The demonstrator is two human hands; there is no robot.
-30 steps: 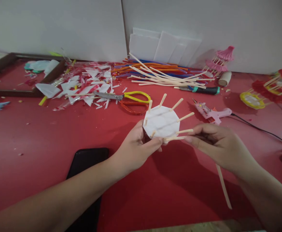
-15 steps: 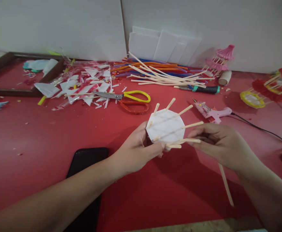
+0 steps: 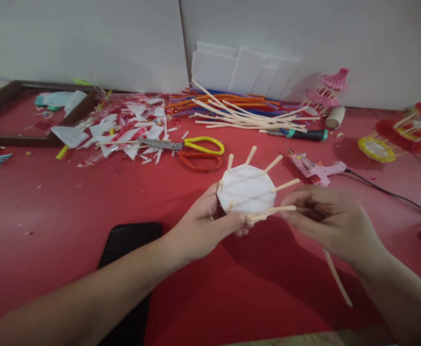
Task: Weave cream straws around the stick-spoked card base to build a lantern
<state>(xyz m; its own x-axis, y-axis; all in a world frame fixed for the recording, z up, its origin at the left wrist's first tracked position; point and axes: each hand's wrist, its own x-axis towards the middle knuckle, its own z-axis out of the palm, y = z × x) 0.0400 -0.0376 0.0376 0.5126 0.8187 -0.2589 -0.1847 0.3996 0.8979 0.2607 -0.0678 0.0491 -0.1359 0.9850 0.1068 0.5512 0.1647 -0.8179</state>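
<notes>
My left hand [image 3: 216, 223] is closed on the lower left edge of a white, many-sided disc [image 3: 248, 187], with the thumb over the rim. Several short pale sticks [image 3: 273, 164] stand up around the disc's edge, leaning outward. My right hand [image 3: 326, 218] is to the right of the disc, its thumb and forefinger pinched together close behind one of the rim sticks [image 3: 282, 208]. A long, thin pale stick [image 3: 337, 278] runs down from beneath this hand and appears to be held in it. The palm hides its upper part.
Scissors [image 3: 196, 149] lie beyond the disc, beside white and red scraps [image 3: 134, 122]. Bundled pale sticks [image 3: 228, 113], a cutter [image 3: 313, 135] and a pink glue gun [image 3: 315, 167] with a cord are behind. A black phone [image 3: 134, 235] lies under my left forearm. Frilled stick models [image 3: 379, 146] stand right.
The disc has tilted slightly, and its rim sticks now point a little more to the left. The lower end of the long stick has swung slightly right. Both hands keep their hold.
</notes>
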